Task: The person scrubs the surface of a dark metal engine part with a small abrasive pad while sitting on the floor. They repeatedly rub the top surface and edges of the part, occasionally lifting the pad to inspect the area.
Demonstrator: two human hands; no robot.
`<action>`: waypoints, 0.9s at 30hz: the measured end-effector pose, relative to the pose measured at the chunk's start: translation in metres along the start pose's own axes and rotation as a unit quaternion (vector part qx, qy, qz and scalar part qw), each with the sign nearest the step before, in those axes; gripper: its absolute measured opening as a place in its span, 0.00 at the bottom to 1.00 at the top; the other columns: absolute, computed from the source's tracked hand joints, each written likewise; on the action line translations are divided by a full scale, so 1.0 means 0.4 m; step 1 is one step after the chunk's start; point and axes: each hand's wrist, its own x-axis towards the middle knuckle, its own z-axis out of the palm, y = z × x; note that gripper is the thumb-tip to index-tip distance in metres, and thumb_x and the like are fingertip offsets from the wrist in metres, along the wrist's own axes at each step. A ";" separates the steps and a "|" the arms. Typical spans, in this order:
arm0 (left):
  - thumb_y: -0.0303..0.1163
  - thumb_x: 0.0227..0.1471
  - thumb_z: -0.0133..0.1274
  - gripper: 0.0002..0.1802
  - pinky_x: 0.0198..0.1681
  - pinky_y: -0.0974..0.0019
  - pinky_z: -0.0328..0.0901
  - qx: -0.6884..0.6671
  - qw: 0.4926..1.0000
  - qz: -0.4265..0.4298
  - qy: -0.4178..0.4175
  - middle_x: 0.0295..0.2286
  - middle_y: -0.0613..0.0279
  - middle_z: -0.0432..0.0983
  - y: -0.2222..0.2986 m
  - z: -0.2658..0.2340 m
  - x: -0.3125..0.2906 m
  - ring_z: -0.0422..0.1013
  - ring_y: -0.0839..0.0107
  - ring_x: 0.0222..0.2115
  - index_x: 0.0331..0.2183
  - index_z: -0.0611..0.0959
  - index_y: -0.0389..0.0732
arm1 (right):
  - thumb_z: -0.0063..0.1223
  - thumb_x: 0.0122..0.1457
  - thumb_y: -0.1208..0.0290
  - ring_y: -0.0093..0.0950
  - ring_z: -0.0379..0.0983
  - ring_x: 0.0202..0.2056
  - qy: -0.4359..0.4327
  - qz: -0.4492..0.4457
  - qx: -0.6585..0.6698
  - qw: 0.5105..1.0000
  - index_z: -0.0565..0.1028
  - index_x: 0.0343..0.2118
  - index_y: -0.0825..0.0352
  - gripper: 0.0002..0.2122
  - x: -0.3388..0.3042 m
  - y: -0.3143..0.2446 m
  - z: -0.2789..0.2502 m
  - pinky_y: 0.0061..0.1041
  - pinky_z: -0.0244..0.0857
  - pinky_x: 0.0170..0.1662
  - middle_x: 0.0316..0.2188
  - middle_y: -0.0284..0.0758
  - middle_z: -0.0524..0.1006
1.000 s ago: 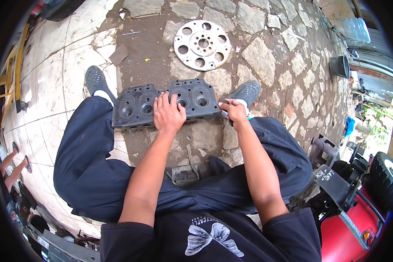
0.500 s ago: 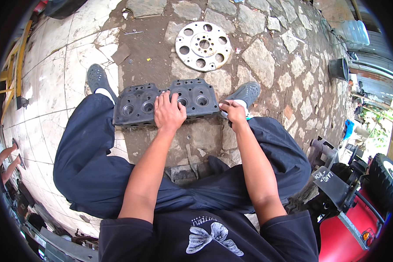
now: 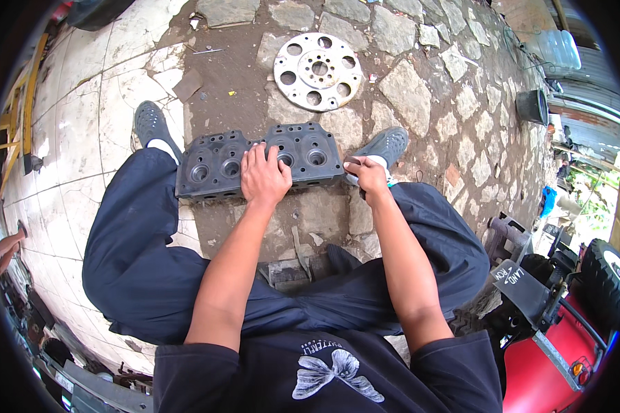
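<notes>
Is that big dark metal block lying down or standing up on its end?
Lying down: the dark metal block has its long, holed face turned up, with the left hand resting on it.

White lettering (image 3: 322, 345) on the black T-shirt (image 3: 255, 382) and dark panel (image 3: 523, 283) at right.

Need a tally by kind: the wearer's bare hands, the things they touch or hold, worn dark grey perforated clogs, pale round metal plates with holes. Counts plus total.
Bare hands: 2 (left hand, right hand)
Dark metal block with round openings: 1
Small dark item in right hand, exact kind unclear: 1
Clogs: 2 (left clog, right clog)
Plate: 1
Total: 7
</notes>
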 end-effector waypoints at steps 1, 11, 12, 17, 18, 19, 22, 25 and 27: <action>0.38 0.57 0.56 0.20 0.70 0.44 0.59 -0.002 1.000 0.002 0.004 0.54 0.45 0.76 0.005 -0.002 0.005 0.69 0.48 0.61 0.50 0.83 0.41 | 0.72 0.58 0.72 0.17 0.76 0.33 -0.004 0.000 0.017 1.000 0.85 0.43 0.64 0.10 0.013 -0.002 -0.003 0.20 0.61 0.33 0.36 0.26 0.86; 0.38 0.57 0.56 0.20 0.70 0.43 0.59 -0.017 1.000 0.000 0.001 0.54 0.45 0.76 0.007 0.004 0.008 0.69 0.47 0.61 0.50 0.83 0.41 | 0.72 0.58 0.72 0.18 0.77 0.34 -0.013 -0.052 -0.019 0.998 0.86 0.44 0.65 0.11 0.017 0.006 -0.015 0.21 0.64 0.38 0.36 0.27 0.86; 0.38 0.57 0.56 0.20 0.70 0.43 0.59 -0.015 1.000 0.003 0.000 0.54 0.45 0.76 0.007 0.004 0.009 0.69 0.47 0.61 0.50 0.83 0.41 | 0.72 0.58 0.72 0.18 0.77 0.34 -0.005 -0.042 -0.014 0.999 0.86 0.44 0.65 0.11 0.011 0.022 -0.023 0.21 0.64 0.38 0.36 0.27 0.86; 0.38 0.57 0.56 0.20 0.70 0.43 0.59 -0.010 1.000 0.005 0.001 0.54 0.45 0.76 0.006 0.006 0.003 0.69 0.47 0.61 0.50 0.83 0.41 | 0.72 0.58 0.73 0.18 0.77 0.35 -0.004 -0.006 0.007 1.000 0.85 0.42 0.64 0.10 0.004 -0.021 -0.009 0.21 0.65 0.38 0.35 0.27 0.85; 0.38 0.57 0.56 0.20 0.70 0.43 0.59 -0.011 1.000 0.006 -0.001 0.54 0.45 0.76 0.007 0.007 0.001 0.69 0.48 0.61 0.49 0.83 0.41 | 0.71 0.59 0.73 0.18 0.77 0.36 -0.007 0.007 0.011 1.000 0.85 0.42 0.63 0.09 0.002 -0.034 -0.006 0.21 0.65 0.38 0.35 0.27 0.85; 0.38 0.57 0.56 0.20 0.70 0.43 0.59 -0.012 1.000 0.004 0.001 0.54 0.45 0.76 0.007 0.006 0.005 0.69 0.48 0.61 0.49 0.83 0.41 | 0.71 0.60 0.73 0.19 0.77 0.37 -0.014 0.010 0.013 1.000 0.84 0.41 0.64 0.08 -0.002 -0.049 -0.005 0.21 0.67 0.41 0.36 0.27 0.84; 0.38 0.57 0.56 0.20 0.70 0.43 0.59 -0.025 1.000 0.004 -0.002 0.54 0.45 0.76 0.016 -0.001 0.011 0.69 0.48 0.61 0.49 0.82 0.41 | 0.69 0.61 0.75 0.20 0.77 0.38 0.037 -0.074 -0.007 0.997 0.84 0.40 0.66 0.06 0.005 0.026 0.001 0.21 0.69 0.46 0.37 0.28 0.84; 0.38 0.56 0.56 0.20 0.70 0.43 0.59 -0.019 1.000 0.003 0.011 0.54 0.45 0.76 0.011 0.002 0.008 0.69 0.48 0.61 0.49 0.82 0.41 | 0.68 0.62 0.78 0.20 0.78 0.39 0.072 -0.062 -0.011 0.995 0.83 0.41 0.68 0.06 0.001 0.058 0.011 0.22 0.70 0.49 0.38 0.30 0.84; 0.38 0.56 0.56 0.21 0.70 0.43 0.59 -0.010 1.000 0.001 0.010 0.54 0.45 0.76 0.000 0.004 0.005 0.69 0.48 0.61 0.50 0.82 0.41 | 0.67 0.62 0.78 0.21 0.78 0.40 0.073 -0.059 0.018 0.995 0.82 0.42 0.69 0.07 0.004 0.060 0.025 0.23 0.70 0.49 0.38 0.30 0.84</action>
